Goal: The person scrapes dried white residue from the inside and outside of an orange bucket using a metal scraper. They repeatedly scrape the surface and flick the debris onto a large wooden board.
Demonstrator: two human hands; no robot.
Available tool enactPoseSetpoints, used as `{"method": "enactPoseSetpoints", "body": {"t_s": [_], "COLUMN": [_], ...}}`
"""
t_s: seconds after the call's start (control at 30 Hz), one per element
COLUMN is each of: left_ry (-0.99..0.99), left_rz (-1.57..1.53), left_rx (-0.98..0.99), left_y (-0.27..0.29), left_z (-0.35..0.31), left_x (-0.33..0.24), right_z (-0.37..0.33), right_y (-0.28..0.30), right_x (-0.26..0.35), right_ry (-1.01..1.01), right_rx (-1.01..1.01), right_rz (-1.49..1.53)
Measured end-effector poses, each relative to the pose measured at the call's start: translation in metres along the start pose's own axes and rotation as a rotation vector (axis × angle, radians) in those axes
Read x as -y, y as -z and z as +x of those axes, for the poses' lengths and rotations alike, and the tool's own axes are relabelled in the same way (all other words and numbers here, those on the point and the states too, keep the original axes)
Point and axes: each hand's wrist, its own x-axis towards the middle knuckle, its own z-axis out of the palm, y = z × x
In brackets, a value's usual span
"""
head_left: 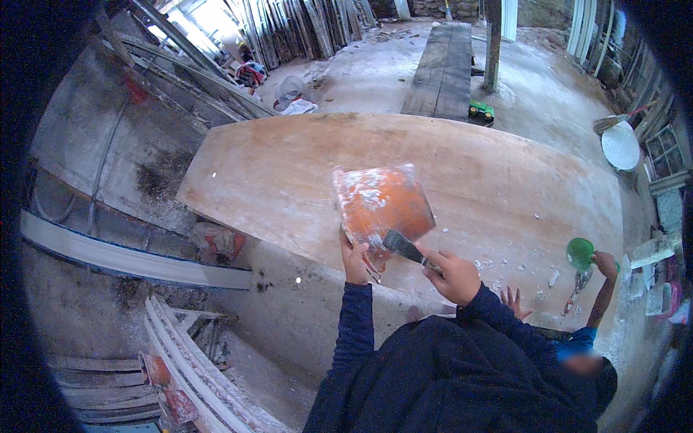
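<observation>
The left hand (354, 261) is gripping the tray (390, 198) by its near-left corner, ahead over the counter (505, 180), while the right hand (458, 277) is holding the scraper (404, 246) slanting forward-left across its near edge.

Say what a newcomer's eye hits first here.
Probably the white-smeared orange panel mid-frame, held at its near end by the left hand, with a putty knife in the right hand. Next, the round green object in another person's hand near the right end of the wooden board. Beyond its far edge, a green toy vehicle sits beside dark planks.
</observation>
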Motion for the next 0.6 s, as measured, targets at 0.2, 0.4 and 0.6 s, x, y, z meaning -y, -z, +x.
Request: {"method": "enactPoseSetpoints", "body": {"t_s": [0.2, 0.4, 0.6], "left_ry": [0.039, 0.091, 0.033], "left_rz": [0.532, 0.624, 0.645], "left_rx": [0.284, 0.390, 0.341], "left_y": [0.013, 0.021, 0.018], "left_z": [0.013, 0.026, 0.031], "left_x": [-0.003, 0.004, 0.013], "right_z": [0.000, -0.009, -0.017], "right_y": [0.016, -0.008, -0.040], "right_x": [-0.008, -0.014, -0.038], "right_ry": [0.054, 0.043, 0.090], "right_rx": [0.027, -0.039, -0.172], "right_rz": [-0.082, -0.094, 0.050]}}
